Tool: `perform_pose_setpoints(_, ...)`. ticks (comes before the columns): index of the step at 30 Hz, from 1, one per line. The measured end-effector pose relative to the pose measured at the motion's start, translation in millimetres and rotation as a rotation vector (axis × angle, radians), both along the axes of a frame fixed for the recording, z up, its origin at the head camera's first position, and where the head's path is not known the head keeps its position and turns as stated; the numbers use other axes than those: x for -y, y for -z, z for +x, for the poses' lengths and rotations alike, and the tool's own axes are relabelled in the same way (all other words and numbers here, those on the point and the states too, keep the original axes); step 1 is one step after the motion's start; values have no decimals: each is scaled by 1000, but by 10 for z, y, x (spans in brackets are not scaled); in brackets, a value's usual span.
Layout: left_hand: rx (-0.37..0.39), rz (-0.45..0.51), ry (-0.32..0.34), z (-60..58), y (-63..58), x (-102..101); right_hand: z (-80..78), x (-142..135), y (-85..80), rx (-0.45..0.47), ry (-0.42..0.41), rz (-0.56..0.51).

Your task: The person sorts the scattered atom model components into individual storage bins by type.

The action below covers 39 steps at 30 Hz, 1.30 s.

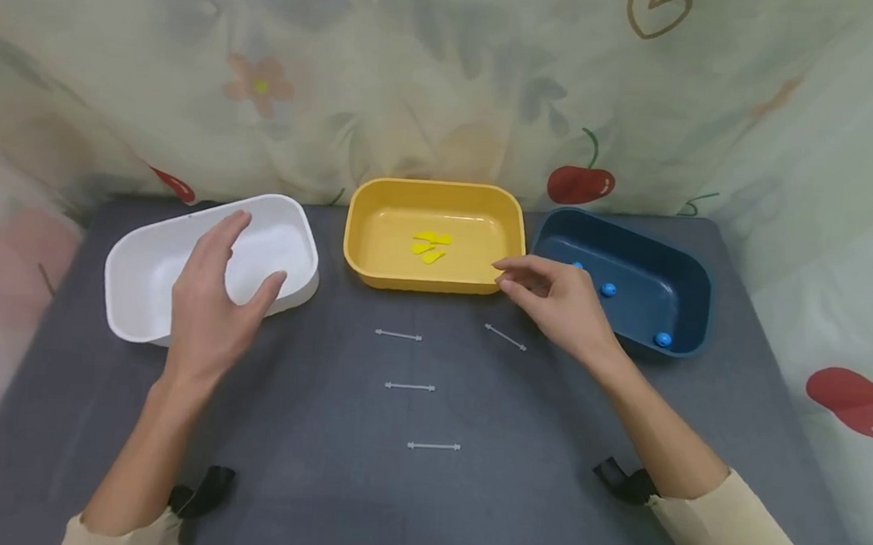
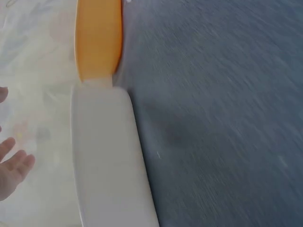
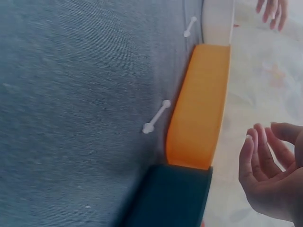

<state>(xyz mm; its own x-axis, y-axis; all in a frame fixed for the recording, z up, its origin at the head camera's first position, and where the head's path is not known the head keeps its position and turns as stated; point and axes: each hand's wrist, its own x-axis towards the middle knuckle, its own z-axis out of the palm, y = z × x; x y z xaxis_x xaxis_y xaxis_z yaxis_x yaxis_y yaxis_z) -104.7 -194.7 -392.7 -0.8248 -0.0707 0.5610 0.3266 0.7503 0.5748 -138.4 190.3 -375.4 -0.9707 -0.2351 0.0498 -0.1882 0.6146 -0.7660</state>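
My left hand [image 1: 213, 300] is over the white tray [image 1: 136, 275], fingers extended and thumb spread wide, with nothing in its grasp. Between the yellow tray [image 1: 436, 286] and the dark blue tray [image 1: 643, 264] hovers my right hand [image 1: 565, 309], its fingers gently bent. A gap shows between that thumb and the fingers in the right wrist view, and nothing is seen in it. Small flat yellow pieces [image 1: 433, 256], several of them, lie in the yellow tray. The blue tray has small blue beads [image 1: 662, 340], one partly hidden by the right hand.
Several thin white rods with knobbed ends lie on the dark grey tabletop [image 1: 307, 431], among them a slanted rod [image 1: 505, 337] near the right hand and a level rod [image 1: 434, 446] closest to me. A patterned curtain [image 1: 433, 81] hangs behind the trays.
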Motion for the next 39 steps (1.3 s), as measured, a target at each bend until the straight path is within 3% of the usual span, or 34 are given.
perform_pose_setpoints(8,-7,-2,-84,169,142,366,98,-104,159,32,2,-8)
perform_pose_setpoints(18,58,-8,-259,389,293,793,206,-185,324,57,23,48)
perform_pose_setpoints(22,133,5,-304,437,339,917,228,-215,394,75,21,59)
perform_pose_setpoints(32,381,39,-282,495,428,1059,273,-268,530,85,43,116)
perform_pose_setpoints(39,458,115,-266,480,476,1094,297,-302,674,47,73,168)
